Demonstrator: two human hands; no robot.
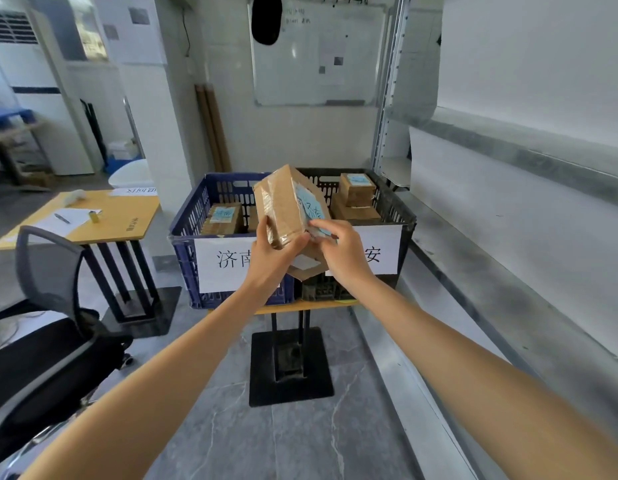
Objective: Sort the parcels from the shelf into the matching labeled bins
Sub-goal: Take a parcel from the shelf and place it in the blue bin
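Observation:
A brown cardboard parcel [286, 202] with a blue handwritten label is held tilted in front of two crates. My left hand [271, 256] grips its lower left side, thumb across the taped face. My right hand [338, 245] pinches its lower right corner by the label. Behind it stand a blue bin [188, 251] with a white paper sign and a black bin [401, 213] with a second sign, side by side on a small table. Both bins hold labeled parcels: one in the blue bin [222, 218], a stack in the black bin [356, 194].
A metal shelf [508, 188] runs along the right wall. A black office chair [48, 327] stands at the left, with a yellow table [103, 216] carrying papers and a pen behind it. A whiteboard [318, 53] hangs on the back wall.

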